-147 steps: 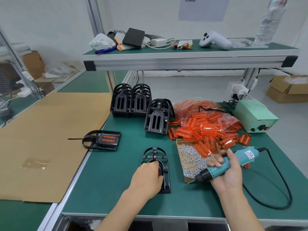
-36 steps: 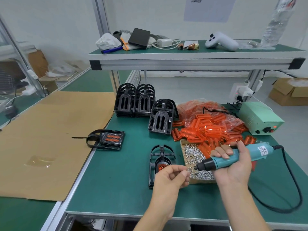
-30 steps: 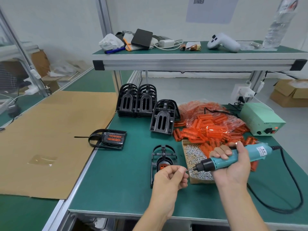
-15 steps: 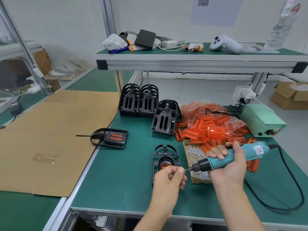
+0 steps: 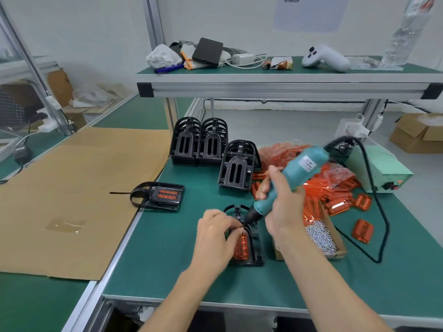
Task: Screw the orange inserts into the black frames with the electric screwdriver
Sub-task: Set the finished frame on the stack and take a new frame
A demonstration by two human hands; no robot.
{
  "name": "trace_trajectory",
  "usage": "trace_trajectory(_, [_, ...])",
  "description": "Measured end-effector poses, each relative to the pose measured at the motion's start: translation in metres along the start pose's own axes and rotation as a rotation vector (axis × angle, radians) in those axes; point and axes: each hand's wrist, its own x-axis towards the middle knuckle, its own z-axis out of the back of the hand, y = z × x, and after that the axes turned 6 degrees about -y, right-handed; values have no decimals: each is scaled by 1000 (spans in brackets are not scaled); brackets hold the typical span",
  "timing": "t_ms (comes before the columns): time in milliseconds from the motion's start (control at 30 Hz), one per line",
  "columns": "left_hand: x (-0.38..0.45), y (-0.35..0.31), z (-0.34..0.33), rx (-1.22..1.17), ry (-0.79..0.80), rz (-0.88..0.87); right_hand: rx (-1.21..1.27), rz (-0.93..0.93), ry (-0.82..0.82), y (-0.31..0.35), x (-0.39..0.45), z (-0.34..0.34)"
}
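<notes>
1. Electric screwdriver point(image 5: 285, 185): teal body, held in the right hand point(image 5: 282, 207) with the grip wrapped closed round the barrel. It was tilted, with the black nose angled down toward the frame being worked on, presumably so that the bit met a screw hole. A white label on the body was noted; its print was too small to be read.
2. Black frame point(image 5: 254, 245): laid flat on the green tabletop point(image 5: 167, 248), near the front edge, with an orange insert point(image 5: 241, 245) seated inside it.
3. Left hand point(image 5: 215, 238): rested on the frame, fingers curled at the driver tip, judged to be steadying a screw or the part. Whether a screw was pinched could not be told.
4. Box of screws point(image 5: 318, 238): placed just beside the frame on its right, within easy reach.
5. Loose orange inserts point(image 5: 335, 188): heaped toward the right edge, partly in a clear bag.
6. Spare black frames point(image 5: 199, 142): stacked toward the back edge.
7. Finished frame point(image 5: 160, 195): set apart at the left edge.
8. Green power unit point(image 5: 381, 171): at the back right; its markings were illegible.
</notes>
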Motion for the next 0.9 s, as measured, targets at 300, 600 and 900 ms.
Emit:
trace_trajectory(300, [3, 19, -34, 189, 55, 94, -394, 87, 163, -39, 14, -4])
trace_trajectory(600, [-1, 22, -41, 193, 29, 117, -432, 73, 158, -51, 22, 0])
trace_trajectory(900, [-1, 25, -44, 187, 2, 130, -440, 64, 153, -56, 26, 4])
